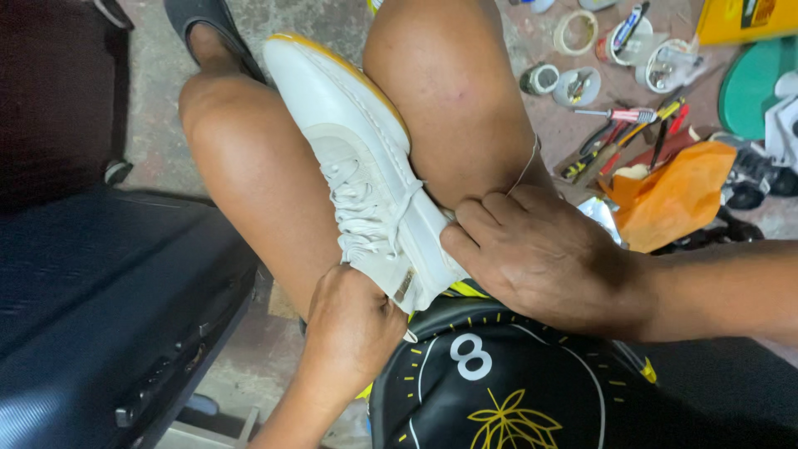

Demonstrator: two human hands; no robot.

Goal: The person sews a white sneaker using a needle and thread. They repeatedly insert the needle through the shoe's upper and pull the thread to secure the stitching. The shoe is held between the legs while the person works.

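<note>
**Kid:** Where is the shoe?

**Helper:** The white shoe (pixel 366 179) is squeezed between the person's two bare knees. Its toe points up and away, a bit to the left. Its heel end points down, toward the person's lap. So the long way of the shoe runs from far to near.

**Kid:** Which hand is closer to it?

**Helper:** Both touch it at the heel end. The left hand (pixel 353 324) comes from below and holds the near end of the shoe, by the laces (pixel 359 208). Its fingers are curled shut on the shoe. The right hand (pixel 540 258) comes from the right side. Its fingers are bent and press on the side of the shoe near the heel. A thin pale thread (pixel 525 170) runs up from this hand over the knee. I cannot tell if the fingers pinch a needle.

**Kid:** So the shoe lies up and away from the fingers?

**Helper:** Yes. Most of it stretches away from both hands.

**Kid:** What else is around?

**Helper:** On the right, on the floor, lies a crumpled orange bag (pixel 673 199). Behind it are tools with red and yellow handles (pixel 632 133). Farther back sit small round tubs (pixel 665 62) and a roll of tape (pixel 575 32). In the top right corner is a yellow box (pixel 744 21), and under it something flat and green (pixel 752 83). On the left is a big dark blue case (pixel 100 308).
</note>
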